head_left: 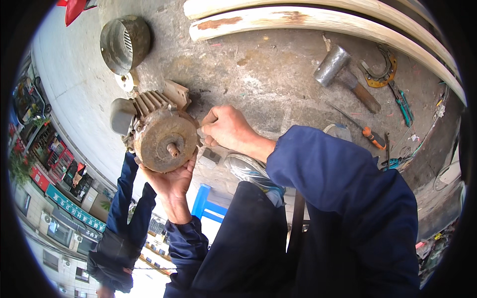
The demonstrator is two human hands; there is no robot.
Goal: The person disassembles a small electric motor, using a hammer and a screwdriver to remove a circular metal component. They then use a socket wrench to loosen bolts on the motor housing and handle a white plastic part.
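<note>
An electric motor (166, 141) with a rusty round end cover, a short shaft stub and cooling fins rests tilted on the ground, its shaft end facing me. My left hand (174, 181) cups the lower rim of that end cover from below, fingers curled against it. At the right edge of the cover, my right hand (231, 129) is closed in a pinch. What its fingertips hold is too small to make out. A grey terminal box (122, 116) sticks out from the motor's left side.
Beyond the motor stand a round metal fan cover (112, 49) and a pale disc (124, 82). Right lie a hammer (343, 74), a screwdriver (367, 133), pliers (403, 107) and a yellow curved tool (380, 74). Wooden poles (278, 22) lie beyond; another person (117, 243) stands left.
</note>
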